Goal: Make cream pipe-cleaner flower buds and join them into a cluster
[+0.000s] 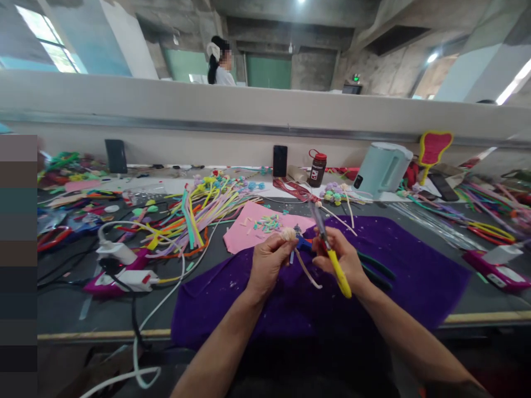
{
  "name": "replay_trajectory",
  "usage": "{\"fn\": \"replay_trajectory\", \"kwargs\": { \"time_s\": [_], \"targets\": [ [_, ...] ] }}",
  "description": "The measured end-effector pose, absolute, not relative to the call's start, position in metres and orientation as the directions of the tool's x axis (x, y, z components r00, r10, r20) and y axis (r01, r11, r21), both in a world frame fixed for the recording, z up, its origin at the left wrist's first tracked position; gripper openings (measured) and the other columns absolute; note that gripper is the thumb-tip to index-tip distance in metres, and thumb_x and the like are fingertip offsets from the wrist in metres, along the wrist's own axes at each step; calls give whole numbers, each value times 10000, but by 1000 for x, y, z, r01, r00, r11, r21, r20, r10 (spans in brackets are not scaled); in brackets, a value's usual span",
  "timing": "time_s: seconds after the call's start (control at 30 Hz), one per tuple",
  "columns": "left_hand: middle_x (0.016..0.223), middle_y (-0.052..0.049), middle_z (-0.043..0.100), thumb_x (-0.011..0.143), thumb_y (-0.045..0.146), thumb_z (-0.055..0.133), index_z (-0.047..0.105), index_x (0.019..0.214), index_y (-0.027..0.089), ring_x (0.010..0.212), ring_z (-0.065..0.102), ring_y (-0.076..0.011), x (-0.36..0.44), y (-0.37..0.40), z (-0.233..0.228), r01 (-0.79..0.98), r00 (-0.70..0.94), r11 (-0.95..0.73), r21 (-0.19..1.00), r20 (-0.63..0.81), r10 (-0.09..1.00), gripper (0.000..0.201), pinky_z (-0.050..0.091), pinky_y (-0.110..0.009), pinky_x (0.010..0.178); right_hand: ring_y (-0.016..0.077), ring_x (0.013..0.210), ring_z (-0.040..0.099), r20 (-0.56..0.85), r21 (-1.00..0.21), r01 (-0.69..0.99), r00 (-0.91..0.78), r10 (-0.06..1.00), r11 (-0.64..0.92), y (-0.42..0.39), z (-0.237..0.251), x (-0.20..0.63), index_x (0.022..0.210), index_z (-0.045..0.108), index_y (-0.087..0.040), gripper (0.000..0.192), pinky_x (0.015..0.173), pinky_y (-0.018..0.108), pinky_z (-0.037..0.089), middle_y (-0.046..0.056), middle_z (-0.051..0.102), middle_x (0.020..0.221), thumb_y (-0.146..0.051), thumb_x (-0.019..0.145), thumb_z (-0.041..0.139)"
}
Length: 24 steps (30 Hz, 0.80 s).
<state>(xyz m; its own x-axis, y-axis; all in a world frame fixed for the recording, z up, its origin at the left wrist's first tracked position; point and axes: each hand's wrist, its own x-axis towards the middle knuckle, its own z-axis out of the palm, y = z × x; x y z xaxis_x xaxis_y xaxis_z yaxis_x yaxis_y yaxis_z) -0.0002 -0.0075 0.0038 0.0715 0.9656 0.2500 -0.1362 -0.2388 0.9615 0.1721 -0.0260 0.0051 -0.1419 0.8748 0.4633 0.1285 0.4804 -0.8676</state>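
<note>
My left hand pinches a small cream fuzzy pom-pom flower on a thin pale stem that curls down to the right. My right hand grips yellow-handled scissors, blades pointing up and away, just right of the flower. Both hands hover over a purple felt cloth spread on the dark table. A pink sheet with small cut scraps lies just beyond the hands.
A heap of coloured pipe cleaners lies left of centre. Two glue guns and white cables sit at either side. A brown bottle, a phone and a pale kettle stand at the back wall. A person stands beyond the partition.
</note>
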Motion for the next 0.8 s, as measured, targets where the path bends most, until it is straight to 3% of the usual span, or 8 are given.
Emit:
{"fn": "replay_trajectory", "kwargs": {
  "time_s": [0.1, 0.2, 0.37, 0.7, 0.8],
  "targets": [
    [541, 31, 436, 727, 286, 633, 531, 488, 151, 520, 406, -77, 3, -10, 6, -51, 115, -332, 942, 336, 935, 293, 304, -220, 508, 120, 697, 556, 483, -870, -112, -1, 876, 480, -25, 16, 168, 1114, 438, -265, 476, 614, 249, 462, -13, 549, 805, -187, 698, 656],
    [534, 26, 432, 727, 266, 631, 512, 463, 154, 538, 408, -89, 4, -12, 9, 15, 118, -413, 911, 409, 905, 310, 314, -226, 528, 107, 665, 553, 500, -851, -170, 27, 866, 497, -24, 29, 160, 1101, 446, -264, 464, 592, 239, 463, -23, 544, 776, -167, 700, 658],
    [525, 23, 431, 714, 297, 638, 535, 479, 165, 538, 400, -101, 3, -15, 12, 14, 71, -436, 900, 434, 898, 288, 320, -229, 524, 114, 716, 559, 542, -837, -97, -3, 840, 539, -25, 33, 143, 1108, 454, -259, 480, 617, 238, 469, -12, 551, 820, -213, 688, 683],
    [551, 1, 482, 696, 324, 653, 546, 445, 175, 574, 429, -116, -1, -18, 19, -39, 48, -431, 901, 433, 900, 312, 332, -228, 554, 103, 626, 504, 594, -803, 89, 37, 803, 590, -20, 32, 131, 1117, 417, -245, 451, 572, 234, 447, -16, 517, 750, -314, 731, 638],
    [535, 10, 459, 713, 332, 635, 540, 450, 174, 561, 412, -112, -1, -17, 17, -6, 64, -443, 896, 443, 894, 321, 323, -229, 547, 94, 606, 482, 599, -800, 67, 26, 800, 597, -19, 32, 131, 1113, 430, -243, 442, 547, 219, 429, -23, 511, 738, -297, 728, 641]
  ]
}}
